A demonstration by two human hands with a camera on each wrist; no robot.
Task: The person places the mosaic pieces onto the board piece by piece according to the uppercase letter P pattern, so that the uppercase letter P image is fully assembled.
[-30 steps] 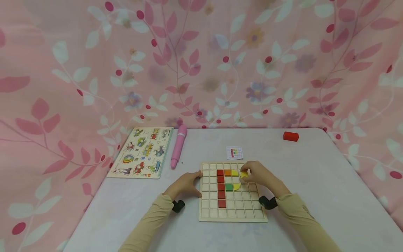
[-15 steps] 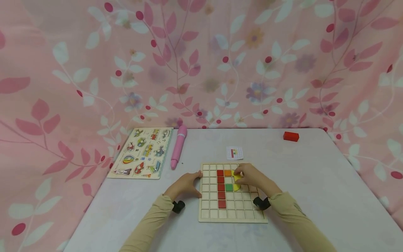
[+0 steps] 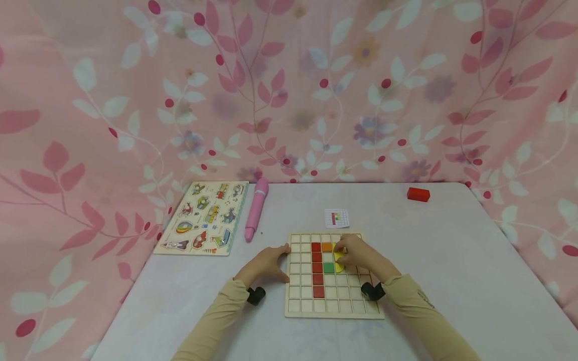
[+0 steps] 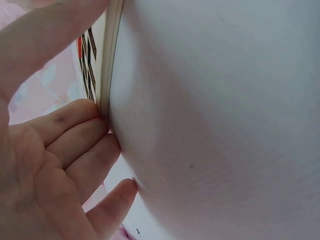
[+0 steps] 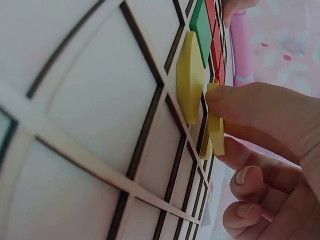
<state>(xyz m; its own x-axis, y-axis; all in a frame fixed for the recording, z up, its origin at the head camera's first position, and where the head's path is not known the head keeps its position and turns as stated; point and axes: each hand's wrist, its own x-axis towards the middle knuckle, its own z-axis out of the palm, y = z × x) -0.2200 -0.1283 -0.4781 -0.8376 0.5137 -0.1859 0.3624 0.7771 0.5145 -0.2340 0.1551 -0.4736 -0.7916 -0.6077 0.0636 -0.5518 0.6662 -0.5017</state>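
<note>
A wooden grid board (image 3: pixel 300 305) lies in the middle of the table. It bears a column of red tiles (image 3: pixel 318 292), an orange tile (image 3: pixel 327 246) and a green tile (image 3: pixel 328 267). My right hand (image 3: pixel 359 254) pinches a yellow tile (image 5: pixel 216 125) between thumb and finger, tilted over the grid. Beside it a curved yellow tile (image 5: pixel 187 82) sits next to the green one, and another yellow tile (image 5: pixel 204 146) is partly hidden behind the held one. My left hand (image 3: pixel 266 263) touches the board's left edge with thumb and fingers spread; in the left wrist view its fingertips meet the rim.
Behind the board lies a small card (image 3: pixel 336 218) printed with a coloured grid pattern. A picture puzzle board (image 3: pixel 186 240) and a pink pen-shaped object (image 3: pixel 256 210) are at the back left. Far right, a red block (image 3: pixel 418 194) rests near the table's back edge.
My right hand has moved left with the yellow tile, from right of the yellow tiles to over their column, and holds there over the last half second. The left hand stays put.
</note>
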